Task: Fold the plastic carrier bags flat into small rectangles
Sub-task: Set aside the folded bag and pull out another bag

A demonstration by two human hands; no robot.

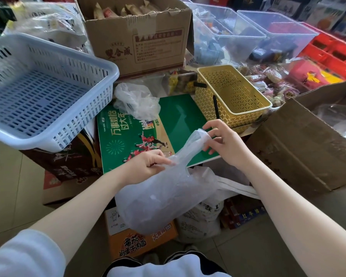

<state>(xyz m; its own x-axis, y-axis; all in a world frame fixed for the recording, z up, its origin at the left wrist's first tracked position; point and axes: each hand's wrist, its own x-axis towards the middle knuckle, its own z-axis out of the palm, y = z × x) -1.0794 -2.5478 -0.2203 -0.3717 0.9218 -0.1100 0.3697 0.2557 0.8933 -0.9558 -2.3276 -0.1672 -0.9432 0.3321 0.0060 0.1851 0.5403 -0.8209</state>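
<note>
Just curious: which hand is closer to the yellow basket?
Right. The right hand is just in front of the yellow basket; the left hand is farther off, down to its left.

Pale tiled floor [6,176] fills the lower left of the frame; a white slotted basket [48,92] sits at the left; an open cardboard box [140,39] stands at the top centre; a yellow lattice basket [248,108] rests right of centre; clear plastic bins [278,35] line the upper right beside red crates [332,52]; soft, even light falls throughout.
</note>
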